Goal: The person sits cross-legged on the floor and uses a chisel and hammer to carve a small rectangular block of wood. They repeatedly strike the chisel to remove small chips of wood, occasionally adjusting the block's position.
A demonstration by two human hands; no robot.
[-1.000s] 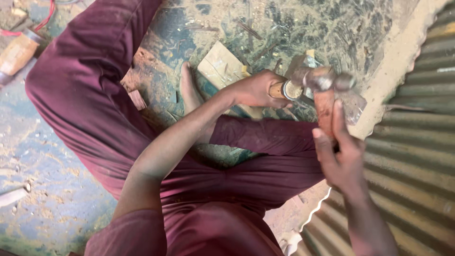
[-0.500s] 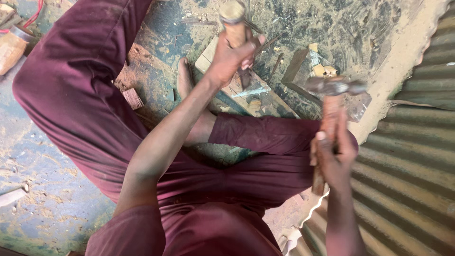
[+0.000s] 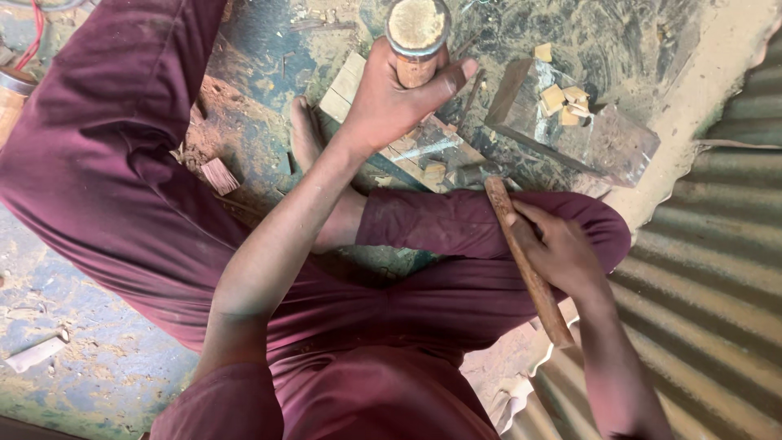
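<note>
My left hand [image 3: 389, 99] is shut around a chisel's round wooden handle [image 3: 417, 31] with a metal ring, seen end-on and held upright over a pale wooden board [image 3: 349, 88] on the ground. My right hand [image 3: 564, 249] grips the long wooden handle of a hammer [image 3: 525, 265]. The handle lies slanted across my right knee. Its dark head [image 3: 471, 174] rests low beside the board. The chisel's blade is hidden under my hand.
I sit cross-legged in maroon clothes, my bare foot [image 3: 306, 137] left of the board. A dark metal block [image 3: 607, 147] carrying small wood offcuts [image 3: 564, 99] lies beyond my knee. Corrugated sheet [image 3: 717, 244] fills the right side. A wood scrap [image 3: 218, 175] lies left.
The chisel hand moved left, away from the hammer head, and now sits over the board. The hammer came down from beside the block; its handle now rests across my knee.
</note>
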